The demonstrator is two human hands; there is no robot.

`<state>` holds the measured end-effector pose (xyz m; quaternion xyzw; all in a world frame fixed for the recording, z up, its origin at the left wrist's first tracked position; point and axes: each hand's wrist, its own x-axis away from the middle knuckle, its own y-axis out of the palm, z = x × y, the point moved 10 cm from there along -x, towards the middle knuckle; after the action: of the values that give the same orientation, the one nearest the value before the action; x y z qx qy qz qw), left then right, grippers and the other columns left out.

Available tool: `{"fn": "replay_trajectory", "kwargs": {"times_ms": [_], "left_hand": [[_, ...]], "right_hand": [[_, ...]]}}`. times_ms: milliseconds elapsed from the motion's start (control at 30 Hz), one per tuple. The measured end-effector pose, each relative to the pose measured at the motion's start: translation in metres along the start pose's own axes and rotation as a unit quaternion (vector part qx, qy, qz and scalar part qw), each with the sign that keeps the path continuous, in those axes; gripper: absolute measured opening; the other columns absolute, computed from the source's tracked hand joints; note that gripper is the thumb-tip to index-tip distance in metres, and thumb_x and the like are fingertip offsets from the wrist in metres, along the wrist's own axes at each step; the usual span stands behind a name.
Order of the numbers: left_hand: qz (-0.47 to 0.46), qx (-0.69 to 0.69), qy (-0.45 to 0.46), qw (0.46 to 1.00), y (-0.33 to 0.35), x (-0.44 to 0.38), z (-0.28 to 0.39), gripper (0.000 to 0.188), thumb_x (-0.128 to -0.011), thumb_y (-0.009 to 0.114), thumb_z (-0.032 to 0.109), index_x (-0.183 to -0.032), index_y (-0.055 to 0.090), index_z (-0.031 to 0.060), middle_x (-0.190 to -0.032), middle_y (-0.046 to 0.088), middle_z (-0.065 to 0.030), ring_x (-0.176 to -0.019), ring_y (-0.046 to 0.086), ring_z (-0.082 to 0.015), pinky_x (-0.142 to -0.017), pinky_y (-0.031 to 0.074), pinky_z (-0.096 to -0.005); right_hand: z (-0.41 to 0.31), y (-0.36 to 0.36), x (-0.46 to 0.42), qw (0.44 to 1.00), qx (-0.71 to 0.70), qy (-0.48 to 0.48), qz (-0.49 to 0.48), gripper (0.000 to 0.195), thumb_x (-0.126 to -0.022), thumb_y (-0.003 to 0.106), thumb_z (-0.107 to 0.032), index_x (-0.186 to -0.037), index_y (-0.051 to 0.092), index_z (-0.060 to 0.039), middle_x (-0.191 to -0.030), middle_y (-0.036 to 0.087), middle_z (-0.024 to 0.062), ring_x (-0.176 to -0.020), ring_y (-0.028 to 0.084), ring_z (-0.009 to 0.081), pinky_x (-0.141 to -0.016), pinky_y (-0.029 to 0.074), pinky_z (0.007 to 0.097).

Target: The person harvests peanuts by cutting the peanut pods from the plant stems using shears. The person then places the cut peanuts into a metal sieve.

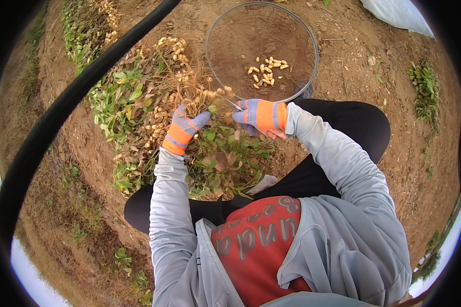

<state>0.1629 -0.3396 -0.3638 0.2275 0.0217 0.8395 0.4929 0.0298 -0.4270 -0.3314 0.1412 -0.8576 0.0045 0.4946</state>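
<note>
My left hand (184,128), in an orange and grey knit glove, is closed on the roots of a peanut plant (194,98), with pods hanging among the fibres. Its leafy stems (230,153) lie towards my lap. Just right of it, my right hand (259,115), gloved alike, holds a small metal tool (236,106), probably scissors, pointed at the roots; the fingers hide part of it. Beyond my right hand stands a round, rimmed container (315,50) with a see-through or mesh wall. Loose peanut pods (267,73) lie inside it.
A heap of pulled peanut plants (126,96) spreads to the left. More plants (80,34) lie at the upper left. A whitish sack or sheet (399,15) is at the upper right, above a green plant (424,90). A dark curved band (73,88) crosses the left of the view.
</note>
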Motion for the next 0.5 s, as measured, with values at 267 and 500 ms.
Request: {"fn": "replay_trajectory", "kwargs": {"times_ms": [267,500], "left_hand": [[-0.02,0.006,-0.006,1.0,0.022,0.0,0.013,0.034,-0.072,0.058,-0.001,-0.105,0.048,-0.0004,-0.093,0.058,-0.0072,-0.078,0.055,-0.0119,-0.066,0.047,-0.0237],[-0.03,-0.05,-0.014,0.998,0.024,-0.011,0.015,0.034,-0.072,0.058,0.001,-0.105,0.049,0.0002,-0.09,0.059,-0.0057,-0.074,0.055,-0.011,-0.064,0.046,-0.0234]], "right_hand": [[-0.01,-0.028,-0.034,0.957,0.104,-0.205,0.178,0.044,-0.082,0.044,-0.03,-0.11,0.043,0.0038,-0.086,0.058,0.0186,-0.077,0.055,0.0295,-0.065,0.044,0.0352],[0.0,-0.028,-0.026,0.972,-0.104,-0.119,0.175,0.041,-0.082,0.046,-0.029,-0.107,0.046,0.0037,-0.079,0.056,0.0149,-0.069,0.053,0.0229,-0.063,0.042,0.0326]]}}
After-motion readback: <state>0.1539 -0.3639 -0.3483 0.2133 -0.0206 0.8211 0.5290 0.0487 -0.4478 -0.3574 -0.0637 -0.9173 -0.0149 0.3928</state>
